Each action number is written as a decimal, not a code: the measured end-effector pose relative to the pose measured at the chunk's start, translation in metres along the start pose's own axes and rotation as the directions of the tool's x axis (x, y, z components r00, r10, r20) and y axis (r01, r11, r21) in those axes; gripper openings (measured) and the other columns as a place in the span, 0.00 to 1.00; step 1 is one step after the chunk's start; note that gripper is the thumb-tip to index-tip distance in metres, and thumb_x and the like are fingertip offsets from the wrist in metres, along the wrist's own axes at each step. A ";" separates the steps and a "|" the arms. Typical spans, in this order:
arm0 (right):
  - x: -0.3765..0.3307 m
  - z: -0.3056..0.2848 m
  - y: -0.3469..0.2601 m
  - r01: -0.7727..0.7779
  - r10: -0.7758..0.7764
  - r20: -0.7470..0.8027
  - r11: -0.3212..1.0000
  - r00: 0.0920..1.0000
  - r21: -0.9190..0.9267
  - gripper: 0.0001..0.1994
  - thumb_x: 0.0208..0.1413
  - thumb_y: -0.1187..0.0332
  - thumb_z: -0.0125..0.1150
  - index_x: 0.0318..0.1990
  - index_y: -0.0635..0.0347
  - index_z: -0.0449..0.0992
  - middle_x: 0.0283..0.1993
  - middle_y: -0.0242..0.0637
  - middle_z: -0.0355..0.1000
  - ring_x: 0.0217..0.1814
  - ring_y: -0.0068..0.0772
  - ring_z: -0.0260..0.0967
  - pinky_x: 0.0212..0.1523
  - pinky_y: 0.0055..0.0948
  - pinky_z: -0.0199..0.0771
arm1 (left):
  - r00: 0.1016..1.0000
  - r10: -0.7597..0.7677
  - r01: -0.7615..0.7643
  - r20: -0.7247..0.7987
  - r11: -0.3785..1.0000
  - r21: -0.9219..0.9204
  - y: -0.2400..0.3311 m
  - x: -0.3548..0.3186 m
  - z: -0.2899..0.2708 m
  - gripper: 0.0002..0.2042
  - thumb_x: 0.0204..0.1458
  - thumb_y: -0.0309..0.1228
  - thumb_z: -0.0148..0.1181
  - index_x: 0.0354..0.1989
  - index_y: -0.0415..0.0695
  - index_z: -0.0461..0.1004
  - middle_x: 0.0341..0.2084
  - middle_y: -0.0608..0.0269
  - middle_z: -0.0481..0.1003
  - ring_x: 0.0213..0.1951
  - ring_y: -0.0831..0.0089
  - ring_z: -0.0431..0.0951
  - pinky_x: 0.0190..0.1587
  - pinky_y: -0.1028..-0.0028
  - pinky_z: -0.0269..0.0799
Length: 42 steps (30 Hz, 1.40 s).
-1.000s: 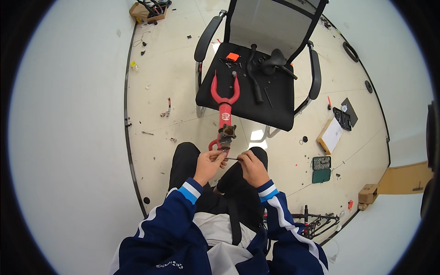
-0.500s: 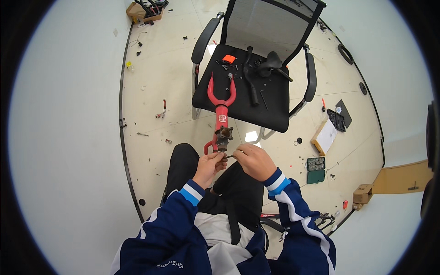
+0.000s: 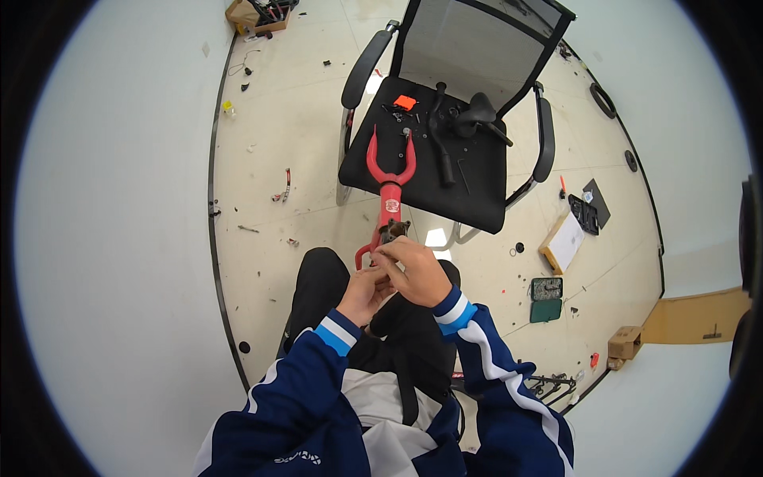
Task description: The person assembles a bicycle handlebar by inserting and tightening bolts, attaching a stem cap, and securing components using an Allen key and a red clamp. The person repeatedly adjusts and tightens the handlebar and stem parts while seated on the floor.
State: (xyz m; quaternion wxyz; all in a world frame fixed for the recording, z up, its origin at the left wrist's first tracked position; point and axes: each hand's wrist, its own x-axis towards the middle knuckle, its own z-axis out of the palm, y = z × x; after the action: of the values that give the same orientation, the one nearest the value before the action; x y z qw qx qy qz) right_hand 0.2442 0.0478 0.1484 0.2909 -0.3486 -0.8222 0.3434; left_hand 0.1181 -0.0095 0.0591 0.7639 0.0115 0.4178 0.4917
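A red forked bicycle part [image 3: 390, 199] runs from the chair seat toward my lap, its two prongs resting on the seat. At its near end is a dark, greasy metal fitting [image 3: 395, 230], partly covered by my right hand. My left hand [image 3: 366, 294] is closed with its fingertips pinched together just below that end. Above and against it, my right hand [image 3: 416, 269] is closed too, thumb and fingers pressed together beside the fitting. Whatever lies between the fingers of either hand is hidden.
The black mesh chair [image 3: 469, 203] carries a bicycle saddle [image 3: 477, 110], a black bar [image 3: 443, 135], a hex key [image 3: 463, 176], an orange item [image 3: 405, 102] and small hardware. On the floor at right lie a white-topped box [image 3: 563, 243], a green parts case [image 3: 546, 310] and a black tool case [image 3: 584, 215].
My right hand has moved left and slightly up, closing over the near end of the red part. The thin dark rod seen between my hands before is now hidden.
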 end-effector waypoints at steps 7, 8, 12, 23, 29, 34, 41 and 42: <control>-0.016 0.028 0.033 -0.206 0.364 -0.037 0.604 0.931 0.770 0.11 0.67 0.67 0.52 0.34 0.64 0.72 0.26 0.28 0.68 0.28 0.17 0.63 0.30 0.20 0.63 | 0.999 0.017 -0.018 0.033 1.000 0.024 -0.007 0.009 -0.008 0.10 0.61 0.31 0.59 0.43 0.36 0.78 0.32 0.62 0.79 0.32 0.75 0.79 0.37 0.76 0.77; -0.017 0.033 0.033 -0.180 0.384 -0.049 0.539 0.922 0.823 0.11 0.67 0.66 0.52 0.34 0.63 0.71 0.24 0.27 0.66 0.26 0.15 0.61 0.27 0.20 0.61 | 0.999 0.025 -0.026 0.029 0.998 0.050 -0.006 0.009 -0.007 0.10 0.61 0.31 0.59 0.42 0.36 0.78 0.32 0.61 0.79 0.31 0.75 0.79 0.36 0.76 0.77; -0.010 0.046 0.029 -0.159 0.367 -0.153 0.691 0.917 0.705 0.13 0.67 0.66 0.53 0.31 0.64 0.70 0.23 0.25 0.63 0.26 0.16 0.56 0.27 0.21 0.58 | 0.995 0.095 -0.097 0.020 0.955 0.279 0.013 0.011 -0.021 0.09 0.59 0.30 0.61 0.37 0.34 0.79 0.29 0.58 0.80 0.28 0.73 0.80 0.34 0.76 0.78; 0.003 0.044 0.028 -0.266 0.402 -0.080 0.730 0.912 0.630 0.18 0.65 0.67 0.55 0.22 0.69 0.65 0.16 0.39 0.54 0.19 0.22 0.48 0.21 0.31 0.52 | 0.671 0.734 0.013 -0.106 0.131 0.991 0.156 0.214 0.051 0.39 0.49 0.53 0.64 0.56 0.27 0.65 0.49 0.29 0.73 0.52 0.39 0.76 0.58 0.56 0.69; 0.011 0.033 0.025 -0.176 0.269 -0.052 0.753 0.962 0.635 0.18 0.63 0.69 0.56 0.21 0.68 0.67 0.15 0.41 0.57 0.15 0.32 0.52 0.20 0.31 0.54 | 0.695 0.710 0.268 -0.114 -0.109 0.957 0.142 0.277 0.062 0.23 0.60 0.47 0.56 0.50 0.39 0.64 0.41 0.41 0.79 0.45 0.43 0.80 0.48 0.52 0.76; 0.013 0.034 0.034 -0.078 0.178 -0.074 0.719 0.981 0.691 0.18 0.61 0.73 0.59 0.17 0.65 0.66 0.12 0.38 0.57 0.12 0.32 0.54 0.18 0.30 0.53 | 0.732 0.680 0.180 -0.047 -0.127 0.975 0.149 0.283 0.048 0.18 0.62 0.41 0.54 0.49 0.40 0.64 0.37 0.35 0.78 0.43 0.37 0.79 0.46 0.47 0.74; 0.003 0.030 0.043 -0.077 0.257 -0.097 0.591 0.962 0.803 0.17 0.58 0.75 0.60 0.18 0.66 0.66 0.13 0.39 0.55 0.12 0.34 0.51 0.17 0.32 0.49 | 0.744 0.667 0.144 -0.018 -0.135 0.980 0.155 0.283 0.051 0.18 0.61 0.40 0.55 0.48 0.37 0.63 0.37 0.29 0.76 0.43 0.33 0.76 0.47 0.45 0.72; 0.002 0.030 0.044 -0.077 0.240 -0.081 0.583 0.968 0.809 0.17 0.58 0.75 0.60 0.18 0.66 0.65 0.13 0.39 0.55 0.12 0.34 0.51 0.17 0.32 0.50 | 0.738 0.674 0.153 -0.022 -0.136 0.979 0.154 0.282 0.050 0.18 0.61 0.40 0.55 0.48 0.37 0.63 0.37 0.29 0.76 0.43 0.33 0.76 0.47 0.45 0.73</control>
State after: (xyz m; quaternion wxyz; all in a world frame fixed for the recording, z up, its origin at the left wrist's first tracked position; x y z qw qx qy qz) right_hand 0.2377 0.0617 0.0976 0.4575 -0.2830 -0.5164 0.6663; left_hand 0.0833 0.3048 -0.0194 0.2154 0.5082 0.8182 0.1611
